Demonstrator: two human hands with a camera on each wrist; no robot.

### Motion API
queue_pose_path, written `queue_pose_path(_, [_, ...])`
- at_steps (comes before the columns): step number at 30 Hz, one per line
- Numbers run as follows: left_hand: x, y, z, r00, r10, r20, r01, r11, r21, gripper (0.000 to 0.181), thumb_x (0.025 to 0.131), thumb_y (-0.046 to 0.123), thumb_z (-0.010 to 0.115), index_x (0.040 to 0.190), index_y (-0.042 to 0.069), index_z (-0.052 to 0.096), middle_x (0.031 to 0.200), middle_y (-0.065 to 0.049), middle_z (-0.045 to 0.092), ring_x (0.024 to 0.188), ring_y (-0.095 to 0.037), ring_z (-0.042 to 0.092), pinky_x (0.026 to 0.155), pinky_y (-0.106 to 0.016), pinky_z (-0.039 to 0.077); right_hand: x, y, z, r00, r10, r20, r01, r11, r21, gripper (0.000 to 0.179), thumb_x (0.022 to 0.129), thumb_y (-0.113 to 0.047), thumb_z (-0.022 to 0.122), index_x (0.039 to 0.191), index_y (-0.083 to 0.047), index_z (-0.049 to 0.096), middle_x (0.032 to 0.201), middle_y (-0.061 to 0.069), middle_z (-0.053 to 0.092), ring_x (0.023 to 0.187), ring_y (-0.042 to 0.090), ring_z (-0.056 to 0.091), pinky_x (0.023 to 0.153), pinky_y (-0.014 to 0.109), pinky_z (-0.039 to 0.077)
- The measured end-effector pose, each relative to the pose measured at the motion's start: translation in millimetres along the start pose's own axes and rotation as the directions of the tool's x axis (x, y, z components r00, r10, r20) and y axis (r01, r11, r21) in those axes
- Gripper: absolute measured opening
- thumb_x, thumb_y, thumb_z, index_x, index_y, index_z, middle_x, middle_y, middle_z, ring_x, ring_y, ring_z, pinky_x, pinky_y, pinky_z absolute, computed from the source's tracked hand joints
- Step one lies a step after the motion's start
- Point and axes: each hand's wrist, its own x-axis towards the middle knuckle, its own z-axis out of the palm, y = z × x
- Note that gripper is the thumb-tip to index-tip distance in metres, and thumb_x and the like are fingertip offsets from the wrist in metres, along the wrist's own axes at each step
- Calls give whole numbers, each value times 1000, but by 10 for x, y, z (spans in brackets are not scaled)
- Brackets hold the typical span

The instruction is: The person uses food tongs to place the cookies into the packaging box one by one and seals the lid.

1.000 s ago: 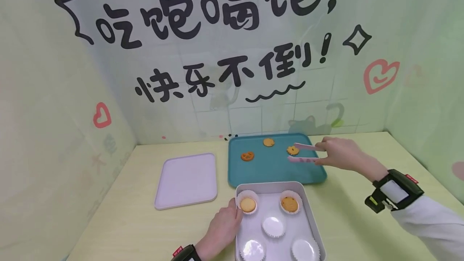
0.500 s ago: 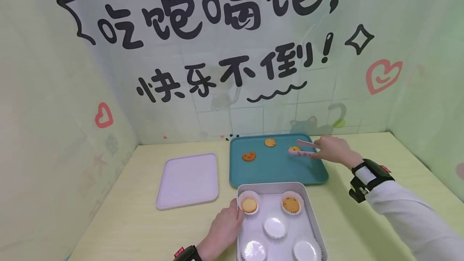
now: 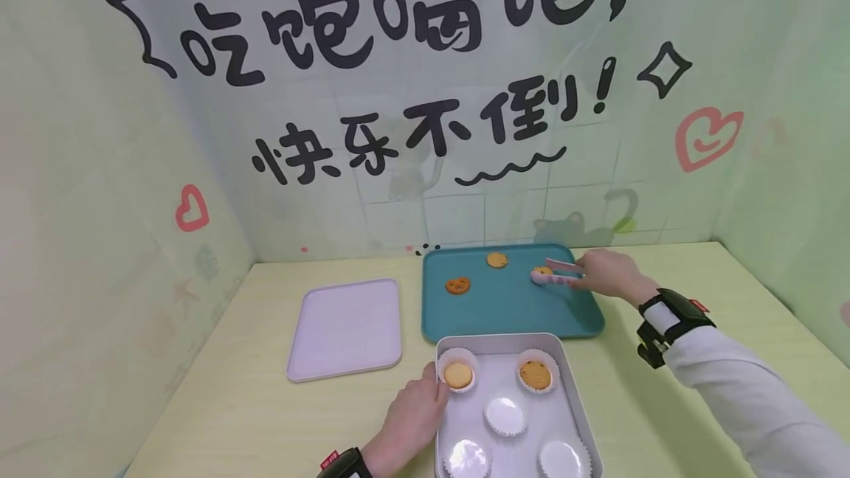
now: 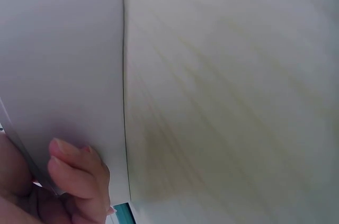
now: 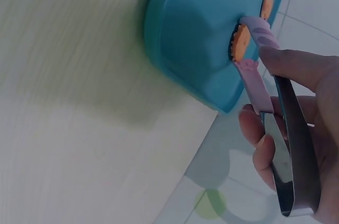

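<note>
My right hand (image 3: pixel 614 274) holds tongs (image 5: pixel 299 144) with pink tips and metal arms. Its thumb lies on one arm and its fingers on the other. The tips stand on either side of a scalloped cookie (image 5: pixel 241 43) at the right end of the teal tray (image 3: pixel 494 319); whether both touch it I cannot tell. My left hand (image 3: pixel 415 408) grips the left wall of a pale rectangular pan (image 3: pixel 491 358), fingers curled on the outside in the left wrist view. White paper cups stand in the pan; a pale round cookie (image 3: pixel 457 374) and a browner cookie (image 3: pixel 534 375) sit in the far two.
A pretzel-shaped cookie (image 3: pixel 457 285) and a round cookie (image 3: pixel 496 260) lie elsewhere on the teal tray. Left of it is a flat lavender tray (image 3: pixel 345 330) on the pale wooden table (image 3: pixel 226 389). A printed backdrop (image 3: pixel 372 227) rises behind the table's far edge.
My right hand has shifted slightly left, and the tong tips have come closer together around the scalloped cookie. The left hand and pan stay put; the head view has shifted slightly.
</note>
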Motion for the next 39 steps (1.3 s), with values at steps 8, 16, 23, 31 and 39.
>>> queue_pose_path(8, [7,12,-2,1000,-6,13,6,1000,2,33,92,16,41,112,-10,48,78,-21,58,68,-35,59,53,-46,43,3,-42,-23,999,-27,-18,27,999,-42,31,80,-29,67,61,-10,52,57,-2,38,52,13,39,46,29,29])
queue_pose_path(16, [6,12,-6,1000,2,-1,-2,1000,10,31,91,15,42,109,-9,48,76,-20,58,65,-34,59,50,-46,42,-32,-16,31,995,-63,-82,58,996,-63,26,76,-27,71,69,-7,56,63,0,45,52,15,42,45,30,33])
queue_pose_path(23, [1,11,-17,1000,10,-2,-10,1000,12,30,90,15,42,107,-9,49,73,-18,57,62,-32,58,48,-44,40,-119,-72,10,979,-123,-160,102,986,-133,28,75,-26,73,85,-1,65,75,6,54,55,15,47,45,31,38])
queue_pose_path(31, [2,10,-12,1000,11,-4,-11,1000,13,30,91,15,43,108,-9,49,74,-19,57,63,-33,58,49,-45,41,-298,-284,-143,928,-259,-267,204,955,-215,36,71,-27,76,94,-1,67,80,8,55,50,11,45,40,26,35])
queue_pose_path(39, [5,19,-15,1000,13,-3,-13,1000,18,27,91,14,43,106,-8,49,71,-17,55,59,-30,56,46,-43,39,-582,-578,-284,786,-480,-389,390,874,-291,38,65,-25,80,94,-3,67,84,7,55,43,7,42,37,22,31])
